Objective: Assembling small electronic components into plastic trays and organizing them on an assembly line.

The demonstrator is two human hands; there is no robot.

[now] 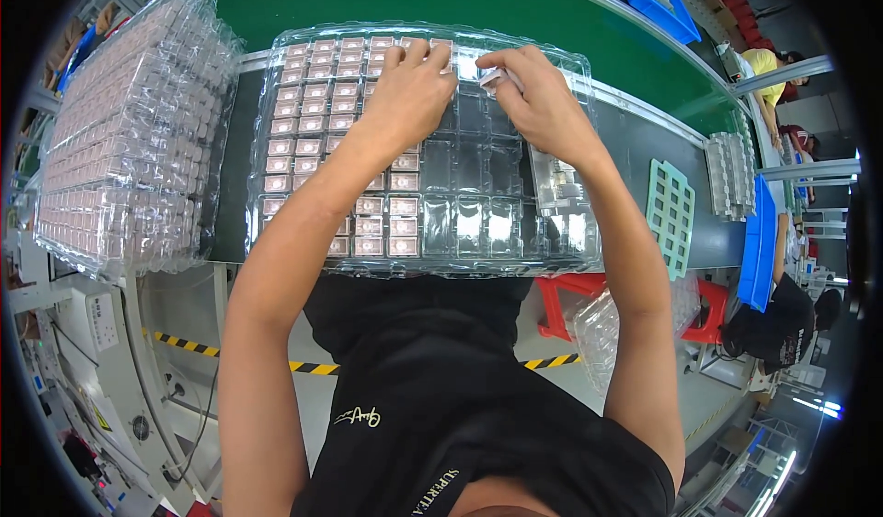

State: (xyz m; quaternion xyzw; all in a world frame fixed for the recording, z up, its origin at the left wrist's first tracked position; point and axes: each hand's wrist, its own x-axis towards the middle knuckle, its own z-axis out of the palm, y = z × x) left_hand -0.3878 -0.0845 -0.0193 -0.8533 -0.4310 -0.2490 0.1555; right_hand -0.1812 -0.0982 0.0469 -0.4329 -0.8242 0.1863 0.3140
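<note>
A clear plastic tray (469, 209) with many small pockets lies before me. Its left part is filled with rows of small pinkish rectangular parts (368, 225); the middle and right pockets look mostly bare. My left hand (411, 94) is over the far rows, fingers curled downward at the last filled columns; whatever is under its fingertips is hidden. Just right of it, my right hand (535, 98) pinches a small white piece (495, 78) between thumb and index finger, above the far pockets. A small clear plastic piece (555, 181) lies on the tray below my right wrist.
At left stands a tall stack of filled clear trays (129, 140). A green conveyor belt (368, 2) runs beyond my tray. To the right lie a light-green grid tray (670, 213), grey-white trays (729, 177) and a blue bin (758, 246). A red stool (556, 305) is below the table. Other people work at far right.
</note>
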